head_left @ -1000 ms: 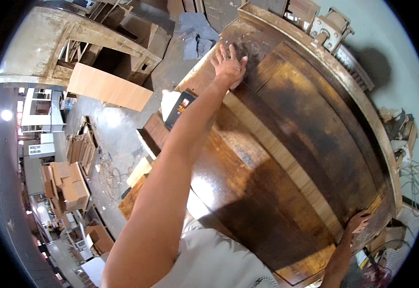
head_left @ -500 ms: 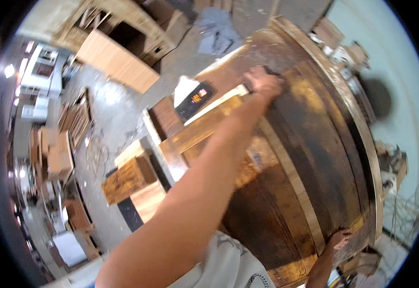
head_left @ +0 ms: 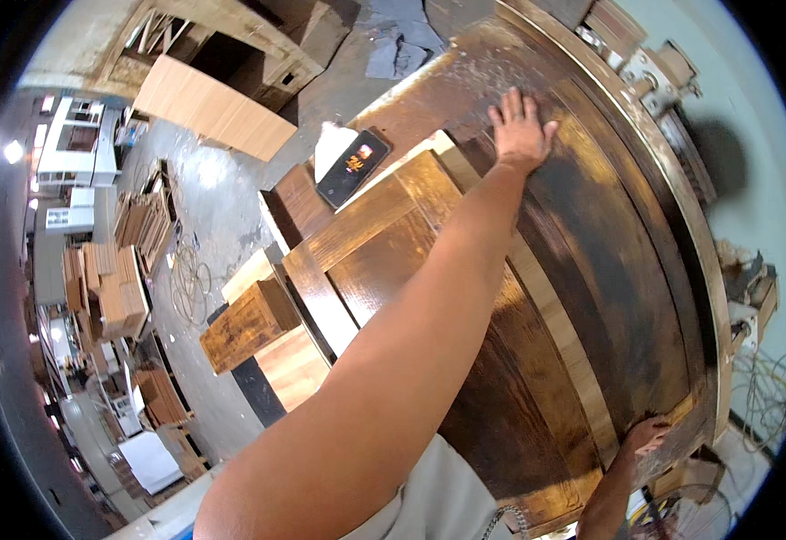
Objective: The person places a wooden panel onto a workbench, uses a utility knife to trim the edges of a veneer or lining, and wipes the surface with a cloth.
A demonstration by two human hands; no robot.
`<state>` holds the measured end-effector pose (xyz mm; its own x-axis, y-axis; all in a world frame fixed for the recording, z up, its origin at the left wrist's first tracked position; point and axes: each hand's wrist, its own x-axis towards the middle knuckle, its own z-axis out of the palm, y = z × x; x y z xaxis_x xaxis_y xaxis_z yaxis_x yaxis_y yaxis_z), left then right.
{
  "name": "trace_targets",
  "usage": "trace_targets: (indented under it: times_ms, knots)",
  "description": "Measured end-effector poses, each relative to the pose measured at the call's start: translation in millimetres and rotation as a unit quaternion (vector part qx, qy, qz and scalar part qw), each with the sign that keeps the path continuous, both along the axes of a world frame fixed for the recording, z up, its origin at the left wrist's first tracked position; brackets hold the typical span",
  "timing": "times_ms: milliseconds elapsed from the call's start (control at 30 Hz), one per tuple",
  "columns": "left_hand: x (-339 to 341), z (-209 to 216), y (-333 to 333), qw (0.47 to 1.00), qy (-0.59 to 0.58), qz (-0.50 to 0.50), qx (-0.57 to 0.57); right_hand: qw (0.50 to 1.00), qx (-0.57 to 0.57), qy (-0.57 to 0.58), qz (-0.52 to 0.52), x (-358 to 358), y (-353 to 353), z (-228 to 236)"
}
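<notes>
My left arm reaches across a brown-stained framed wooden door (head_left: 384, 261). Beyond it lies a larger dark-stained wooden panel (head_left: 582, 261), where my left hand (head_left: 521, 130) rests palm down with fingers spread. Nothing is in that hand. Near the same panel's right end, my right hand (head_left: 647, 438) lies on the surface with its fingers stretched out, holding nothing that I can see. A pale bare wood strip (head_left: 555, 342) runs lengthwise between door and panel. A black phone (head_left: 353, 168) lies beside the door, partly over a white piece of material.
A raised wooden rail (head_left: 713, 351) bounds the worktable's far side, with metal fittings (head_left: 650, 76) behind it. Stained and bare wood blocks (head_left: 247, 328) stand off the left edge. A light wood board (head_left: 217, 108) and stacked panels (head_left: 145, 207) occupy the floor beyond.
My left hand has shifted slightly right and spread its fingers flat on the dark panel; it was bent over before. My right hand stays near the panel's right end. The view has shifted slightly.
</notes>
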<state>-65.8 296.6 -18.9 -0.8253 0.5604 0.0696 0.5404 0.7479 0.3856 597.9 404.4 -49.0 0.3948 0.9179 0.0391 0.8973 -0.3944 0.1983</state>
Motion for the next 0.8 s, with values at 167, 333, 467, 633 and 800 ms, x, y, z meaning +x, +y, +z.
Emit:
trace_targets:
  times_ms: [167, 333, 467, 633, 800]
  knots:
    - [4, -13, -1, 0.985, 0.098, -0.076, -0.120, 0.986, -0.063, -0.074, 0.133, 3, -6, 0]
    - [-35, -50, -7, 0.957, 0.154, -0.236, -0.069, 0.985, 0.062, -0.110, 0.116, 42, 18, -14]
    - [-28, -42, 8, 0.958, 0.122, -0.246, -0.087, 0.999, 0.036, 0.021, 0.019, 24, 9, -4]
    - [-57, -62, -1, 0.967, 0.152, -0.192, -0.073, 0.989, 0.137, 0.044, 0.009, -19, -10, -1]
    - [-85, -76, -7, 0.970, 0.124, -0.195, -0.070, 0.992, 0.114, 0.061, -0.006, -39, -17, 16]
